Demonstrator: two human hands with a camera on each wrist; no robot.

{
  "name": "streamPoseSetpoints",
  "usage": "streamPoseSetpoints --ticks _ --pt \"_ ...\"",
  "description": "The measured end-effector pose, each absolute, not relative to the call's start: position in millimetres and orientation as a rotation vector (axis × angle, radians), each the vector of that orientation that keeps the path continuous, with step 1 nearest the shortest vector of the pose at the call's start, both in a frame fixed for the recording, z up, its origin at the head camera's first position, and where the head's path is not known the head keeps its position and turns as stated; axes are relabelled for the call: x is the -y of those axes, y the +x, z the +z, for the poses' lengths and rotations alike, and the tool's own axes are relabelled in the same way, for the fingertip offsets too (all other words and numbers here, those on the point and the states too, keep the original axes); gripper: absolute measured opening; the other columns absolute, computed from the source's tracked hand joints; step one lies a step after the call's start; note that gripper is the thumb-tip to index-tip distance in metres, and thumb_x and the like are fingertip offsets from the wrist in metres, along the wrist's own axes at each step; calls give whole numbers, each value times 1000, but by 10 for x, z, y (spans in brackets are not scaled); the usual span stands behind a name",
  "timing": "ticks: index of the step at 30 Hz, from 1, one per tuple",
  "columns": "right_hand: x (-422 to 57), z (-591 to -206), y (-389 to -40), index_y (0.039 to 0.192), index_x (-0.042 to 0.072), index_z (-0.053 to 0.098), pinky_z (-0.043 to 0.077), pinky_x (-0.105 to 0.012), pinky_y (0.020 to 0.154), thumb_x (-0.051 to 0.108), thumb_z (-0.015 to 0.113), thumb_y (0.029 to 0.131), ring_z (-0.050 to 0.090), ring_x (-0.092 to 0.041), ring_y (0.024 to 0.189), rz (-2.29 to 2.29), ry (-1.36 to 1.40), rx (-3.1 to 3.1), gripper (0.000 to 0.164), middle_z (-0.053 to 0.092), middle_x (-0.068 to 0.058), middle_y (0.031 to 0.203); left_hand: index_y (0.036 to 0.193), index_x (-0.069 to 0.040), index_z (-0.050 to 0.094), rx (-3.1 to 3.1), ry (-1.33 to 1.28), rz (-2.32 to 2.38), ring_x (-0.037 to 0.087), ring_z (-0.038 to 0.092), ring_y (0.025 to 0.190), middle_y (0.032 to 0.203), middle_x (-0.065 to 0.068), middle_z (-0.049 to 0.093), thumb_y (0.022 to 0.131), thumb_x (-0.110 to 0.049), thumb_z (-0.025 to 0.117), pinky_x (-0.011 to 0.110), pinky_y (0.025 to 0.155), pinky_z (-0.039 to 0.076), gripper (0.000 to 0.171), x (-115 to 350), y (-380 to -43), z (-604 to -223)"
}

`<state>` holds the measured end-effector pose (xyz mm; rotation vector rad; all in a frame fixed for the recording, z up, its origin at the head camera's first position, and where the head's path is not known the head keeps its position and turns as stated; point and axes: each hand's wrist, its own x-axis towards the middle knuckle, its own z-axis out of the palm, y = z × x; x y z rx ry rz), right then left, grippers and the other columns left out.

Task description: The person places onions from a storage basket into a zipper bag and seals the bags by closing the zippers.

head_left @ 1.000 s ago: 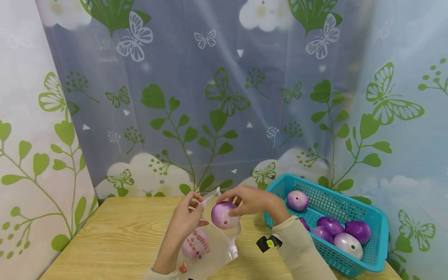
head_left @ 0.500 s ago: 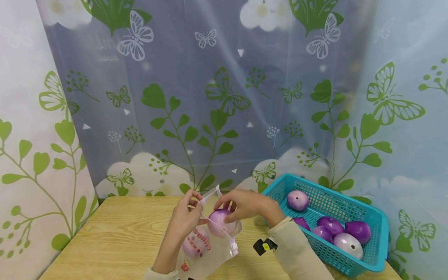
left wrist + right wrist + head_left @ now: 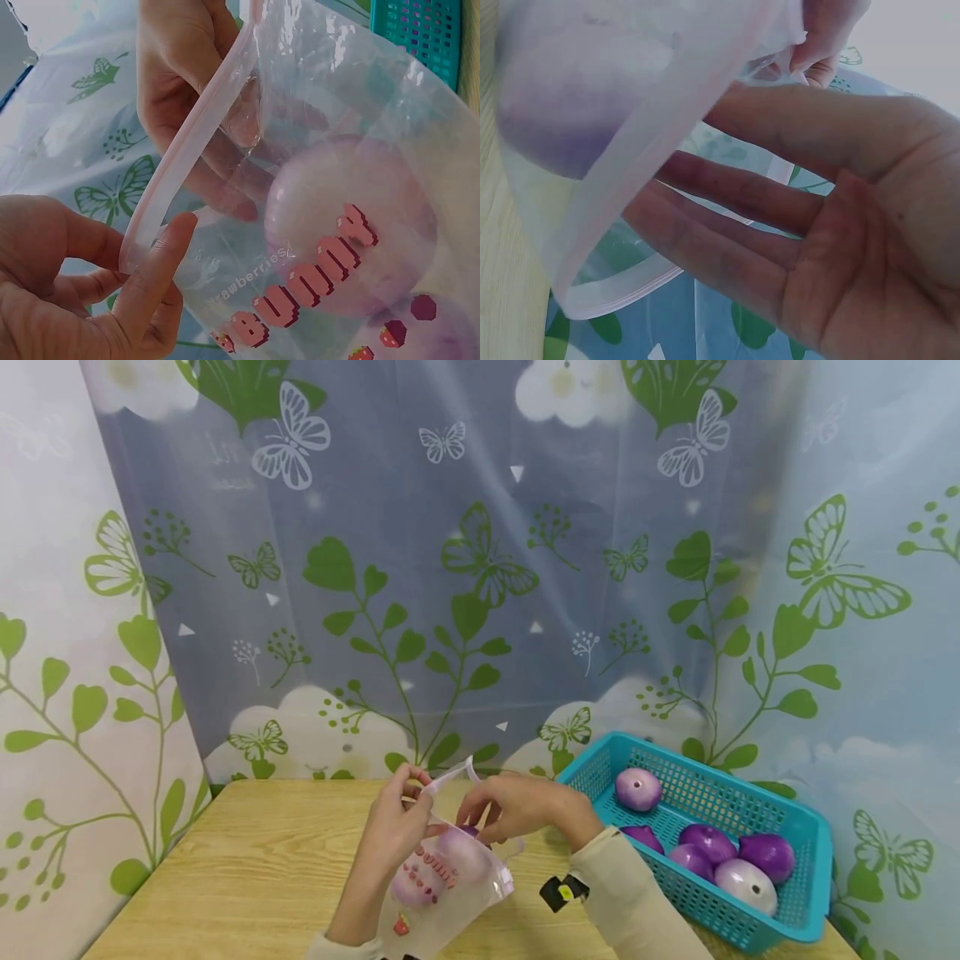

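My left hand (image 3: 393,827) pinches the rim of a clear zip bag (image 3: 187,142) printed with pink "BUNNY" lettering and strawberries. The bag hangs with its mouth spread. Inside it are two pale purple onions: an upper onion (image 3: 349,232) and, partly out of the left wrist frame, a lower onion (image 3: 442,337). My right hand (image 3: 810,210) reaches into the mouth with its fingers loosely extended. In the right wrist view those fingers hold nothing, and the upper onion (image 3: 577,97) lies apart from them behind the plastic.
A turquoise mesh basket (image 3: 813,885) stands at the right of the wooden table (image 3: 247,860). It holds several onions, among them a light onion (image 3: 638,789) at the back and a dark purple onion (image 3: 767,857). A patterned curtain (image 3: 480,568) hangs behind the table.
My right hand has lowered an onion through the bag's mouth and let go of it. The onion has sunk into the bag beside the other. My left hand keeps its pinch on the rim.
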<state>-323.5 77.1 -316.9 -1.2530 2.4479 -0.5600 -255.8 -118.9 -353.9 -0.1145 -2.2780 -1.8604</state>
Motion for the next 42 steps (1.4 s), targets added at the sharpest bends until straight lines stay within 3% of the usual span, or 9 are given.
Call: streamPoseSetpoints --ticks 7,12,19,24,27,32,36,42 --pt "-767 -3185 -3233 114 7 72 64 -18 73 -1 64 96 75 -17 98 -608 -1264 -2388 21 74 -7 114 116 -6 53 2286 -110 -1831 22 73 71 97 12 54 104 -9 52 22 40 47 12 1219 -2559 -3548" --pt "-724 -3244 -3247 119 2 69 67 -23 76 -10 53 99 72 -17 106 -667 -1173 -2292 29 73 -14 121 115 -7 52 2284 -107 -1828 25 76 74 100 14 55 104 -8 50 18 39 43 11 1221 -2566 -3543" --pt "-721 -3320 -3279 129 -2 61 67 -26 78 -12 44 101 74 -25 106 -695 -1151 -2202 35 73 -22 123 115 -5 52 2264 -120 -1856 16 56 66 104 16 53 104 -7 50 25 54 62 11 1203 -2567 -3536" --pt "-821 -3243 -3287 132 -1 61 68 -31 83 -10 46 100 74 -25 107 -738 -1133 -2225 37 71 -22 126 115 -6 52 2259 -103 -1858 17 57 66 104 16 53 105 -8 50 27 52 62 11 1201 -2571 -3528" --pt "-916 -3144 -3293 133 0 61 68 -34 85 -5 49 102 72 -28 110 -780 -1121 -2255 34 69 -22 128 114 -4 52 2231 -95 -1877 18 56 69 103 15 51 104 -7 50 35 67 69 10 1197 -2565 -3516" --pt "-1115 -2982 -3340 133 3 62 68 -33 83 2 52 105 72 -26 106 -807 -1137 -2339 29 68 -22 126 115 -4 51 2198 -80 -1901 18 55 72 108 17 50 105 -7 49 39 76 70 11 1210 -2548 -3491" --pt "-1303 -2889 -3424 131 6 64 68 -34 83 8 54 106 72 -22 103 -833 -1109 -2410 27 70 -17 122 116 -2 50 2169 -87 -1907 17 53 67 111 19 51 106 -6 48 37 74 70 12 1235 -2538 -3478" --pt "-1652 -2835 -3686 130 2 63 69 -39 81 8 56 105 72 -28 100 -858 -1013 -2510 27 71 -20 118 117 -3 49 2156 -86 -1919 20 63 69 109 18 51 106 -8 49 23 52 61 12 1237 -2541 -3479"
